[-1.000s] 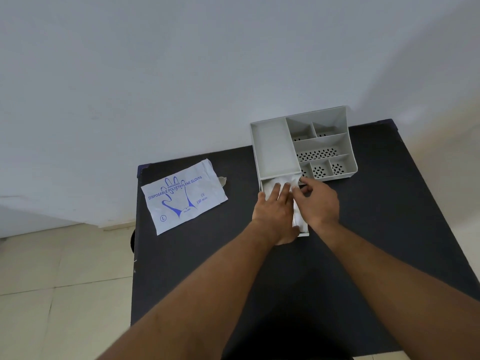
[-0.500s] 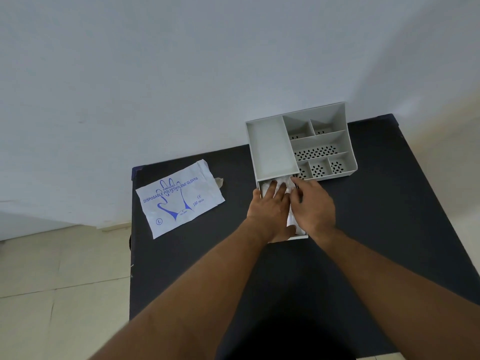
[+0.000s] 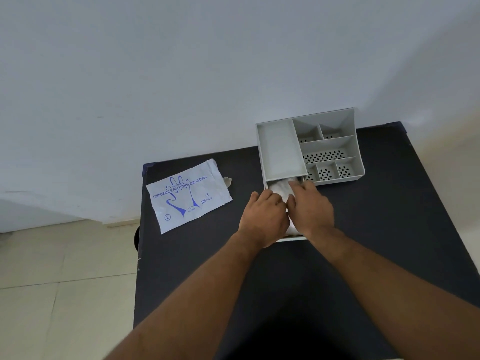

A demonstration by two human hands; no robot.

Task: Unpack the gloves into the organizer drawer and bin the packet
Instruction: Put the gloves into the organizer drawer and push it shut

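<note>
One packet (image 3: 189, 194), one grey organizer (image 3: 309, 146) and two hands share the black desk (image 3: 389, 229). The organizer, at 1 o'clock on the desk, has six open top compartments, all bare, five with perforated floors. Its drawer (image 3: 291, 239), pulled out toward 6 o'clock, holds a crumpled heap of clear polythene gloves (image 3: 279, 187). The left hand (image 3: 262, 219) and right hand (image 3: 310, 209) lie side by side on the heap, each grip flattened, fingers pressing down, pinching nothing visible. The white packet, printed with a blue glove outline, lies flat at 10 o'clock, well apart.
</note>
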